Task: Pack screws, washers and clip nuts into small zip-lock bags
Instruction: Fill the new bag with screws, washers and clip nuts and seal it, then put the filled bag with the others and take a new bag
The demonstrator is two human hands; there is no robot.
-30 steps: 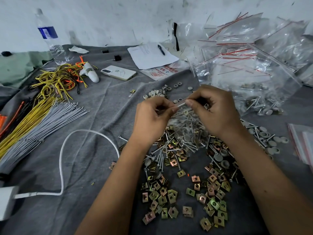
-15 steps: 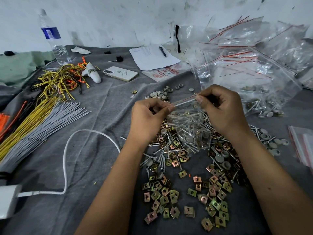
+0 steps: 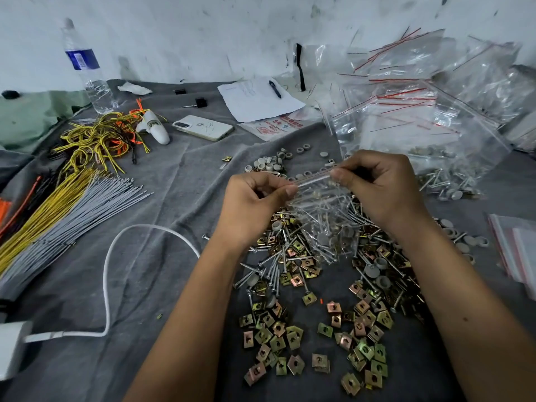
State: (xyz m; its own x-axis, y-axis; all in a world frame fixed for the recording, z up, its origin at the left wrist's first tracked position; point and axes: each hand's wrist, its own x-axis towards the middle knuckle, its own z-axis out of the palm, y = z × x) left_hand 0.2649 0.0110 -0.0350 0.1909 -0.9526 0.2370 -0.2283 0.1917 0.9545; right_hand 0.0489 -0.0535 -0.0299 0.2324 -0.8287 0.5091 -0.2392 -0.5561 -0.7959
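A small clear zip-lock bag (image 3: 322, 210) hangs between my hands above the parts, with screws and grey washers showing through it. My left hand (image 3: 252, 201) pinches the left end of its zip strip and my right hand (image 3: 377, 184) pinches the right end. Below the bag lies a pile of loose screws (image 3: 278, 271) mixed with grey washers (image 3: 372, 269). Brass-coloured clip nuts (image 3: 278, 338) spread over the grey cloth nearer to me. More grey washers (image 3: 269, 163) lie beyond my left hand.
A heap of filled zip-lock bags (image 3: 429, 120) rises at the back right, and flat empty bags (image 3: 516, 250) lie at the right edge. Wire bundles (image 3: 58, 204), a white cable (image 3: 107, 285), a phone (image 3: 203, 127), a water bottle (image 3: 87, 71) and papers with a pen (image 3: 258, 97) sit left and behind.
My hands have moved apart along the top of the bag, so more of the zip strip shows between them. The bag hangs lower over the pile.
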